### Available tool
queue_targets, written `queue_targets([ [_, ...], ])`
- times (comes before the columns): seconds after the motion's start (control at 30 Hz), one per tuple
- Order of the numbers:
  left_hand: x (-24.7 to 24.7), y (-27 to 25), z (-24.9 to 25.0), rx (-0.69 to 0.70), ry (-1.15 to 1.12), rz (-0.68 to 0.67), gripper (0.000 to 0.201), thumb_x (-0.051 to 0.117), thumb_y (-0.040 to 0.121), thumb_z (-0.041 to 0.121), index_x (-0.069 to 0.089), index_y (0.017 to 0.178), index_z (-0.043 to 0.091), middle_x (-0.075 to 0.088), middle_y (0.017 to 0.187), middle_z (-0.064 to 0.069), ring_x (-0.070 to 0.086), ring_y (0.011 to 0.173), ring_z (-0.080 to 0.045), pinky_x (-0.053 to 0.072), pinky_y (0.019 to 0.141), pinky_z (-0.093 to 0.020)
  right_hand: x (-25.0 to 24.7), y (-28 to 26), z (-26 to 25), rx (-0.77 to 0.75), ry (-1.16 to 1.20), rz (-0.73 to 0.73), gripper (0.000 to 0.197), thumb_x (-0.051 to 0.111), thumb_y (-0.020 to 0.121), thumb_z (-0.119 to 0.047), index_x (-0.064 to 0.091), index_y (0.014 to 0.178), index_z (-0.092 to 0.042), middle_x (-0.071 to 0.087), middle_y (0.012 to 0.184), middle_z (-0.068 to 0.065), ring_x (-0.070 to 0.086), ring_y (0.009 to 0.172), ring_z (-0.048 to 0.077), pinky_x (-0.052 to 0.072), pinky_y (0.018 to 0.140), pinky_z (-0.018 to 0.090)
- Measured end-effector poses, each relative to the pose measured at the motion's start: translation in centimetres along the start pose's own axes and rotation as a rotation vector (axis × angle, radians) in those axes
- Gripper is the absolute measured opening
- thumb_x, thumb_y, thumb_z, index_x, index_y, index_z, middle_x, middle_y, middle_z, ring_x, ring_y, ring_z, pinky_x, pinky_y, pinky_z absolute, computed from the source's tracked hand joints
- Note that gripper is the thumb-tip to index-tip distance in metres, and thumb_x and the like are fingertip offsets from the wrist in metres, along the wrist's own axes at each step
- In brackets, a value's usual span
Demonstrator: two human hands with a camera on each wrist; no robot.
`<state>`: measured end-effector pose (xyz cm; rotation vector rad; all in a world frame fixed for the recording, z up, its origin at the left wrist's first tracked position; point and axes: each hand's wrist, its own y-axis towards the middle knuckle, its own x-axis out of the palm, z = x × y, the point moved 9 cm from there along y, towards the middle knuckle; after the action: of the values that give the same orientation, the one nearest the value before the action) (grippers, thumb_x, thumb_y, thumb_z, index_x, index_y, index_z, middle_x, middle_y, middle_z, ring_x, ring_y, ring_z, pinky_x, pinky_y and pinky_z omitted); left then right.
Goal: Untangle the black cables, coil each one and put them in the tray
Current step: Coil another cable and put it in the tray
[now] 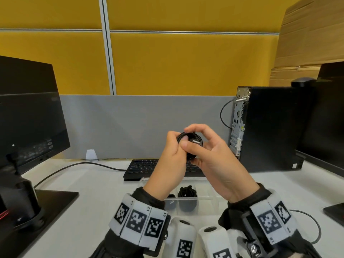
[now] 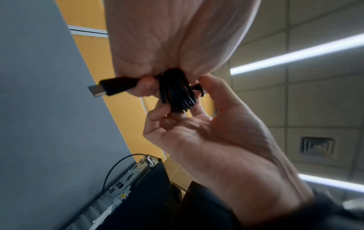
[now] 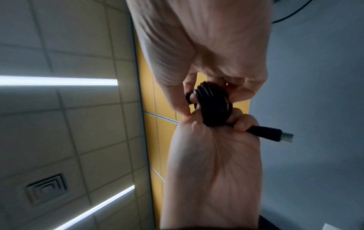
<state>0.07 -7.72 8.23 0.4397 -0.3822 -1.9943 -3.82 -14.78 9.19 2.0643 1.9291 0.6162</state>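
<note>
Both hands hold one coiled black cable [image 1: 188, 136] raised above the desk, in front of the grey partition. My left hand [image 1: 175, 146] grips the coil [image 2: 177, 91] from the left, and one curled finger clamps a plug [image 2: 112, 88] that sticks out sideways. My right hand [image 1: 199, 148] pinches the coil [image 3: 213, 105] from the right between thumb and fingertips. The same plug [image 3: 269, 134] shows in the right wrist view. Below the hands stands a clear plastic tray [image 1: 204, 205]. A coiled black cable [image 1: 187, 191] lies in it, with another dark bundle [image 1: 171, 202] beside it, partly hidden by my left wrist.
A black keyboard [image 1: 141, 167] lies behind the tray. A computer tower [image 1: 270, 127] stands at the right, with a monitor [image 1: 327, 118] beyond it. A monitor [image 1: 28, 112] on a flat base [image 1: 52, 200] fills the left. Its lead [image 1: 74, 165] crosses the white desk.
</note>
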Motion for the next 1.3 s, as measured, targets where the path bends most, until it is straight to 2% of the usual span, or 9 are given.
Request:
queue_targets([
  [0.07, 0.3, 0.0, -0.2, 0.003, 0.032, -0.003, 0.02, 0.028, 0.102, 0.028, 0.043, 0.107, 0.015, 0.055, 0.093, 0.005, 0.052, 0.074, 0.007, 0.041, 0.063, -0.01, -0.4, 0.2, 0.0, -0.056, -0.109, 0.036, 0.012, 0.063, 0.087, -0.01, 0.065, 0.096, -0.019, 0.066, 0.087, 0.003, 0.063, 0.082, 0.014, 0.049, 0.067, 0.023],
  [0.2, -0.1, 0.2, -0.1, -0.003, -0.044, -0.007, 0.022, 0.034, 0.101, 0.025, 0.045, 0.112, 0.009, 0.061, 0.11, -0.003, 0.06, 0.099, -0.006, 0.047, 0.076, -0.017, -0.9, 0.1, -1.3, -0.245, -0.482, 0.137, 0.008, 0.065, 0.085, -0.026, 0.072, 0.088, -0.028, 0.065, 0.094, -0.006, 0.062, 0.095, 0.011, 0.056, 0.078, 0.037],
  [0.33, -0.3, -0.2, 0.9, 0.058, -0.047, -0.008, 0.022, 0.039, 0.098, 0.031, 0.046, 0.111, 0.015, 0.059, 0.11, 0.0, 0.059, 0.103, -0.006, 0.048, 0.085, -0.025, -1.1, -2.0, -5.4, -0.626, -0.795, 0.35, 0.007, 0.071, 0.08, -0.022, 0.072, 0.086, -0.026, 0.052, 0.092, -0.003, 0.052, 0.087, -0.002, 0.043, 0.07, 0.009],
  [0.43, -0.8, -0.2, 1.9, 0.15, -0.049, 0.054, 0.013, 0.041, 0.096, 0.03, 0.046, 0.103, 0.019, 0.058, 0.1, 0.003, 0.058, 0.089, 0.001, 0.046, 0.077, -0.02, -0.1, -3.3, -6.7, -0.795, -1.067, 0.4, 0.011, 0.068, 0.084, -0.022, 0.071, 0.089, -0.012, 0.058, 0.081, 0.001, 0.054, 0.072, 0.004, 0.045, 0.062, 0.016],
  [0.57, -2.5, -0.4, 3.0, 0.254, 0.009, 0.198, 0.003, 0.043, 0.097, 0.025, 0.045, 0.095, 0.022, 0.056, 0.091, 0.006, 0.055, 0.08, 0.005, 0.046, 0.075, -0.015, 0.7, -3.4, -6.8, -0.778, -1.122, 0.388, 0.016, 0.066, 0.086, -0.025, 0.065, 0.086, -0.009, 0.057, 0.079, -0.001, 0.052, 0.067, 0.007, 0.046, 0.06, 0.023],
  [0.8, -3.0, -1.0, 3.2, 0.292, -0.005, 0.349, 0.007, 0.041, 0.098, 0.024, 0.043, 0.092, 0.021, 0.054, 0.086, 0.006, 0.054, 0.078, -0.002, 0.045, 0.071, -0.019, 0.3, -2.9, -5.6, -0.53, -0.779, 0.307, 0.009, 0.073, 0.08, -0.016, 0.064, 0.081, -0.015, 0.06, 0.073, -0.007, 0.057, 0.071, 0.005, 0.044, 0.062, 0.01],
  [1.0, -2.1, 0.2, -0.5, -0.062, -0.462, 0.191, 0.025, 0.043, 0.098, 0.024, 0.051, 0.113, 0.004, 0.062, 0.105, -0.01, 0.065, 0.09, -0.015, 0.054, 0.078, -0.028, 2.0, -2.9, -2.8, -0.597, -0.923, 0.229, 0.015, 0.061, 0.085, -0.016, 0.064, 0.099, -0.01, 0.057, 0.088, -0.003, 0.06, 0.083, 0.005, 0.05, 0.076, 0.021],
  [1.13, -1.8, 0.3, 0.4, -0.064, -0.749, 0.072, 0.038, 0.049, 0.094, 0.021, 0.047, 0.121, -0.005, 0.069, 0.099, -0.009, 0.069, 0.082, -0.013, 0.057, 0.074, -0.026, 1.9, -2.7, -3.3, -0.612, -0.902, 0.149, 0.023, 0.056, 0.088, -0.026, 0.066, 0.104, -0.012, 0.057, 0.089, -0.003, 0.057, 0.088, 0.003, 0.045, 0.081, 0.012],
  [1.3, -2.6, 0.5, 0.7, -0.038, -0.827, 0.079, 0.039, 0.061, 0.074, 0.018, 0.054, 0.112, 0.01, 0.062, 0.079, -0.001, 0.056, 0.071, -0.013, 0.051, 0.063, -0.024, 2.1, -2.2, -3.0, -0.56, -0.942, 0.065, 0.03, 0.059, 0.082, -0.04, 0.068, 0.109, -0.029, 0.051, 0.088, -0.005, 0.051, 0.09, 0.01, 0.04, 0.081, 0.017],
])
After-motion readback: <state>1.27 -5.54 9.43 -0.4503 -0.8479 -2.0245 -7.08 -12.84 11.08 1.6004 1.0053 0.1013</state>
